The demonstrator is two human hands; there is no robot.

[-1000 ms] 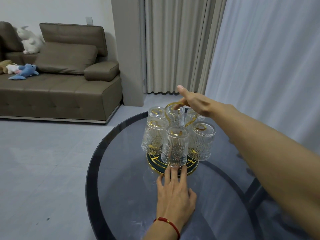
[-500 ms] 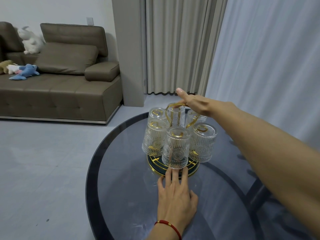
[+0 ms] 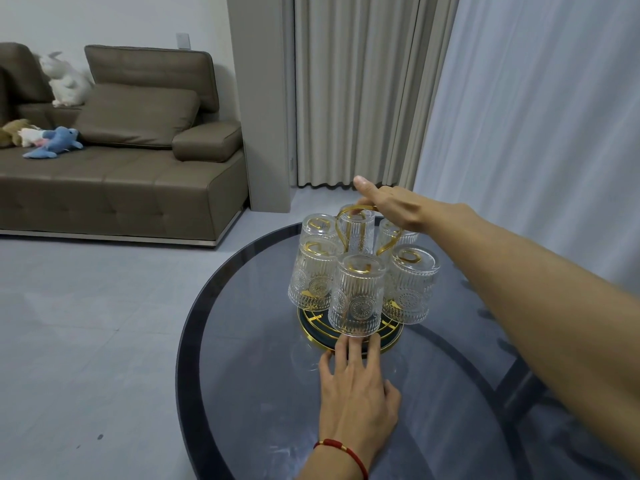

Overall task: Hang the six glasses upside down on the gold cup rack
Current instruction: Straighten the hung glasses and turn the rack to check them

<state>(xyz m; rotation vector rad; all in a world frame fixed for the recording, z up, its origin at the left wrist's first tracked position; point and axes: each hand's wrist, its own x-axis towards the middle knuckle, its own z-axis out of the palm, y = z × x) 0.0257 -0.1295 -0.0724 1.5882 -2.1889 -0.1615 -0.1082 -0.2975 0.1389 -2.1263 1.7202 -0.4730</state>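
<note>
Hanging looks done — six glasses [image 3: 356,296] inverted on gold cup rack [image 3: 349,336]; left hand [image 3: 356,393] flat, fingers together; right hand [image 3: 391,206] on handle — grip unclear.

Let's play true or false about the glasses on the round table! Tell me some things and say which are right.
1. Six glasses hang upside down on the gold rack. True.
2. The left hand is lifting a glass. False: it lies flat on the table, fingertips at the rack's base.
3. The right hand is at the rack's top loop handle. True.
4. One glass is lying on the table. False: all six are on the rack.
5. A red bracelet is on the right wrist. False: it is on the left wrist.
</note>
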